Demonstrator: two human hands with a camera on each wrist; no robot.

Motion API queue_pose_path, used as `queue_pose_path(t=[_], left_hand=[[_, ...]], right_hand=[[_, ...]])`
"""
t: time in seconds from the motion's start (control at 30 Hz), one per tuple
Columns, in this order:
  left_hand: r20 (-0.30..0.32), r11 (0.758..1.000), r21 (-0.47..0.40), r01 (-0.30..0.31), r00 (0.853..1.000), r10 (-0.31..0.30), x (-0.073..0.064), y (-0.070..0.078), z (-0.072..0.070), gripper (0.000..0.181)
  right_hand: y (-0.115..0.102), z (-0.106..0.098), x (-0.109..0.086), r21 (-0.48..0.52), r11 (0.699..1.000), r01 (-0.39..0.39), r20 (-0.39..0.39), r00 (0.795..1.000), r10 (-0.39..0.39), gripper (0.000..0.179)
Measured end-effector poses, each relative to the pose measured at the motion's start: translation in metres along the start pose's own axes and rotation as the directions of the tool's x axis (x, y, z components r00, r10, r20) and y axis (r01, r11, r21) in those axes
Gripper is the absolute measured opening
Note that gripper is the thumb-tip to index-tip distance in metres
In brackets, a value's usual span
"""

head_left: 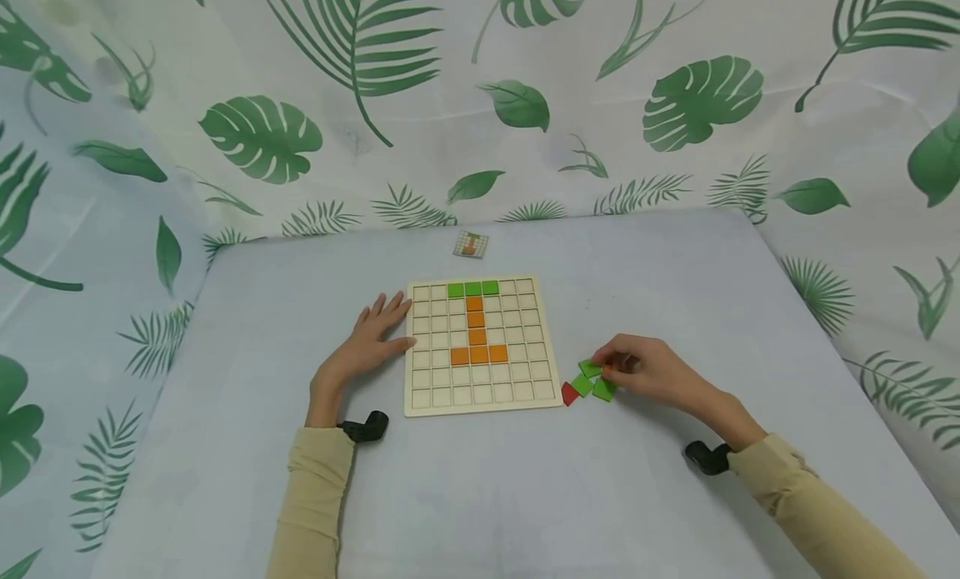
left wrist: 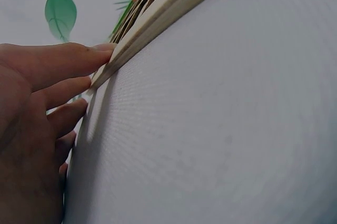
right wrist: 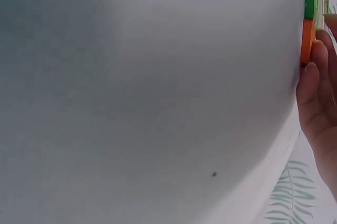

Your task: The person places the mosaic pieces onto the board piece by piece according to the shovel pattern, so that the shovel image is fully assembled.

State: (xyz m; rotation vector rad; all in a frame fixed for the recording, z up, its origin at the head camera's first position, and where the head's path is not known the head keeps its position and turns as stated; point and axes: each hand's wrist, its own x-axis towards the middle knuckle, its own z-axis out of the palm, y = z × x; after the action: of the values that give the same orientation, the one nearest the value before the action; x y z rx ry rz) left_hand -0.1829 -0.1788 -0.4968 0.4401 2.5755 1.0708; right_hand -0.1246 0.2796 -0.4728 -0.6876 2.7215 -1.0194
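A pale wooden grid board lies flat on the table. Three green square tiles form a row near its top, and several orange tiles run down from them into a short row. My left hand rests at the board's left side with fingers spread, its fingertips touching the edge. To the right of the board, my right hand pinches an orange tile between thumb and fingers. Beside it are loose green tiles and a red tile, which touches or nearly touches the board's corner.
A small card printed with a similar grid pattern lies behind the board. The table has a pale cloth. A leaf-printed curtain rises along the back and sides. Dark wrist cameras sit on both wrists.
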Motion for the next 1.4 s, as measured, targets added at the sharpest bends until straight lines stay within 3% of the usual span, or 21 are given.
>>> queue_pose_path(t=[0.4, 0.63, 0.83, 1.07, 1.4], left_hand=[[-0.002, 1.000, -0.006, -0.001, 1.000, 0.001, 0.000, 0.000, 0.000, 0.075], [-0.003, 1.000, -0.011, -0.003, 1.000, 0.003, 0.000, -0.001, -0.001, 0.076], [-0.004, 1.000, -0.017, 0.003, 1.000, -0.003, -0.001, 0.000, 0.000, 0.076], [-0.003, 1.000, -0.009, 0.008, 1.000, -0.008, 0.000, -0.001, 0.001, 0.076], [-0.003, 1.000, -0.013, 0.006, 1.000, -0.006, 0.000, -0.001, 0.001, 0.076]], right_hand=[[0.008, -0.006, -0.006, -0.043, 0.999, 0.029, 0.013, 1.000, -0.029, 0.030], [0.012, -0.007, -0.006, -0.064, 0.992, 0.109, -0.008, 0.994, -0.109, 0.035], [0.013, -0.005, -0.005, -0.094, 0.989, 0.118, -0.024, 0.992, -0.121, 0.032], [0.009, -0.002, -0.003, -0.124, 0.988, 0.090, -0.051, 0.994, -0.097, 0.025], [0.007, 0.000, 0.001, -0.101, 0.994, -0.042, -0.027, 0.999, 0.040, 0.019]])
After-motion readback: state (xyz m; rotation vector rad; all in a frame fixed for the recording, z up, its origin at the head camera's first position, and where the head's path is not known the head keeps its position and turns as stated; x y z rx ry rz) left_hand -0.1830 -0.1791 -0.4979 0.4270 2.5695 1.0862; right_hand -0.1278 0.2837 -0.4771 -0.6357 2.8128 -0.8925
